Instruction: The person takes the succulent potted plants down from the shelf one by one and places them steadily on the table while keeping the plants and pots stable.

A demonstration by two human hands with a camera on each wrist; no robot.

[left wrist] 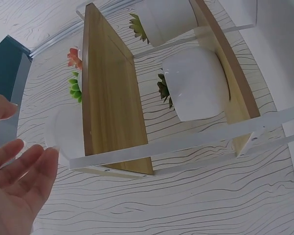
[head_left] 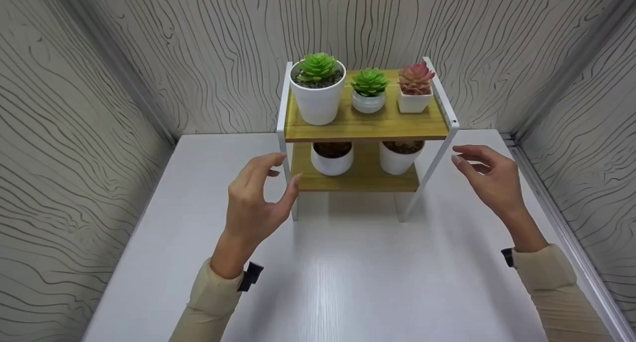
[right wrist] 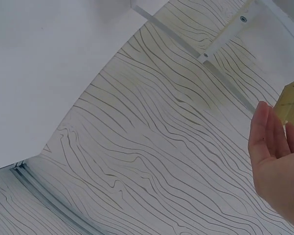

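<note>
A two-tier plant shelf (head_left: 367, 128) with wooden boards and a white frame stands on the white table. Along its top board are a large white pot with a green succulent (head_left: 318, 96), a small round pot with a green succulent (head_left: 368, 89) and a square pot with a pink succulent (head_left: 415, 91). My left hand (head_left: 258, 198), fingers bent and thumb apart, is beside the left front post and holds nothing. To the right of the shelf is my right hand (head_left: 492, 175), loosely curved with nothing in it. In the left wrist view, a small gap separates the left fingertips (left wrist: 51, 154) from the frame.
On the lower board sit a rounded white pot (head_left: 332, 163) and another white pot (head_left: 396, 160); the top board partly hides their plants. Wood-grain patterned panels (head_left: 213, 48) enclose the white table (head_left: 328, 282) at the back and both sides.
</note>
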